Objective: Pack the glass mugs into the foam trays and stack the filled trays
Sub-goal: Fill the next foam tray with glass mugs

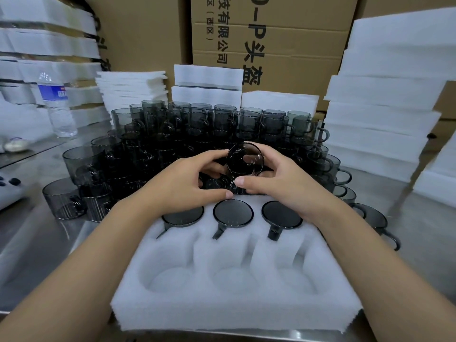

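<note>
A glass mug (245, 159) is gripped between the curled fingers of the left hand (187, 180) and the right hand (278, 183). Its axis is tipped toward the camera, so one round face is shown. Three seated mugs (233, 213) lie just below the fingertips. The empty pockets (172, 280) of the foam tray (222, 314) lie behind the fingers, toward the wrists, so a pull back is probably needed.

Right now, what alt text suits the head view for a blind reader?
The left hand and right hand hold a dark glass mug beyond a white foam tray; three mugs fill its far row, three near pockets are empty. More mugs stand stacked behind.
</note>
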The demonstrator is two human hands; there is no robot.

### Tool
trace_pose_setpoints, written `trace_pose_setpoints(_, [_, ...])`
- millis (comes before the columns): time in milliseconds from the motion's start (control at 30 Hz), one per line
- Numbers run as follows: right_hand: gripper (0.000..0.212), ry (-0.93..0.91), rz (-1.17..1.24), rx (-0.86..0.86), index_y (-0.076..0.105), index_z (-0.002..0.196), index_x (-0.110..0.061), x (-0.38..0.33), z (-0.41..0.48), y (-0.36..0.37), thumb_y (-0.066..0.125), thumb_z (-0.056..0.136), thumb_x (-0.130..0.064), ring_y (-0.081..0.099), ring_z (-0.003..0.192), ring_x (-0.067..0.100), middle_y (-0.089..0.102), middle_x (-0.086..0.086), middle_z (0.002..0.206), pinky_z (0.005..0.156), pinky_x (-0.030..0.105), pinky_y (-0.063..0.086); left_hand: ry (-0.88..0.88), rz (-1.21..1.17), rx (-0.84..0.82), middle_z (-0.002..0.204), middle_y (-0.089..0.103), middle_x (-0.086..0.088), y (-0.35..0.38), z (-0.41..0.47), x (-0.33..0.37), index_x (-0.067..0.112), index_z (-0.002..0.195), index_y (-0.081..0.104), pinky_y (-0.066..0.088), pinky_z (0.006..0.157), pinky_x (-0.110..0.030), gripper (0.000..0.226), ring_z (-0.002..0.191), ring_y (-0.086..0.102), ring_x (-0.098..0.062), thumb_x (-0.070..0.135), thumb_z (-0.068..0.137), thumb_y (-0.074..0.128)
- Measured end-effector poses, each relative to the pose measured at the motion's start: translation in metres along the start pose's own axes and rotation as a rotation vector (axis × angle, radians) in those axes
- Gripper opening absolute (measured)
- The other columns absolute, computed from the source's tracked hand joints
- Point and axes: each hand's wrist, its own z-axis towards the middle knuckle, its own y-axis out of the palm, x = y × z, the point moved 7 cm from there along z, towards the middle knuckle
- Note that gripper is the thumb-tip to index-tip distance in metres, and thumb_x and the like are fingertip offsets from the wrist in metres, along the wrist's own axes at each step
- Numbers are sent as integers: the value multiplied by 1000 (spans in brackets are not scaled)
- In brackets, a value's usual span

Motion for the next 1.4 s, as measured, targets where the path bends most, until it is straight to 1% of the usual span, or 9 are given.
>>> trace_pose_setpoints(167, [69, -30, -35, -6, 52, 127, -43, -2, 0, 2, 80, 65, -35, 70, 85, 8, 62, -15, 116, 89, 34, 53, 20, -38, 22, 105, 68, 20, -2, -1, 4, 57, 119, 41, 53, 84, -34, 58, 105, 59, 7, 37, 78, 75])
trace_pose_setpoints(367, [76, -47, -45, -7, 48, 133, -43, -5, -2, 1, 81, 66, -31, 70, 85, 7, 59, -17, 118, 90, 32, 51, 26, -54, 3, 101, 69, 15, -1, -2, 5, 50, 125, 43, 53, 85, -38, 57, 102, 61, 3, 34, 80, 74])
trace_pose_setpoints(667, [83, -55, -101, -6, 45, 128, -56, -6, -1, 3, 80, 53, -50, 68, 95, 22, 55, -6, 129, 97, 44, 50, 27, -78, -4, 91, 69, 19, 0, -2, 8, 51, 120, 40, 52, 84, -43, 57, 93, 63, 4, 29, 80, 75])
trace_pose_setpoints(833, [76, -87, -79, 0, 49, 126, -50, -9, -2, 2, 83, 60, -33, 69, 91, 15, 54, -6, 126, 92, 30, 53, 35, -88, -7, 95, 70, 14, 1, -2, 9, 51, 121, 40, 53, 85, -44, 59, 94, 64, 2, 29, 79, 76])
trace_pose_setpoints(1000, [68, -122, -22, -14, 52, 121, -37, -13, -5, 2, 83, 69, -8, 69, 88, 6, 57, -11, 117, 82, 17, 50, 51, -91, -9, 97, 68, 16, 0, -2, 10, 57, 119, 40, 54, 83, -32, 65, 96, 63, 2, 39, 70, 78])
trace_pose_setpoints(1133, [65, -138, 26, 68, 49, 114, -33, -16, -6, 0, 87, 62, -20, 70, 87, 12, 57, -7, 119, 84, 28, 55, 93, -82, 41, 99, 69, 14, -3, -3, 13, 53, 118, 44, 53, 79, -25, 67, 97, 63, 1, 25, 72, 83])
trace_pose_setpoints(1233, [68, -116, 57, 168, 45, 107, -31, -14, -7, -6, 86, 53, -36, 70, 89, 13, 56, -5, 123, 85, 37, 56, 153, -84, 174, 91, 69, 14, -12, -5, 18, 49, 110, 54, 52, 72, -14, 53, 88, 65, 2, 16, 76, 79])
trace_pose_setpoints(1300, [66, -110, 61, 168, 44, 107, -31, -14, -6, -6, 87, 57, -33, 70, 87, 13, 55, -5, 123, 86, 45, 56, 164, -58, 263, 88, 69, 15, -17, -6, 19, 38, 106, 64, 50, 70, -12, 38, 81, 65, 2, 13, 81, 75])
trace_pose_setpoints(1400, [66, -112, 34, 129, 49, 112, -39, -15, -8, -3, 84, 57, -37, 66, 73, 13, 57, -7, 117, 80, 40, 57, 149, -80, 354, 87, 71, 9, -24, -6, 18, 26, 105, 70, 50, 71, -13, 25, 76, 66, 0, 8, 88, 66])
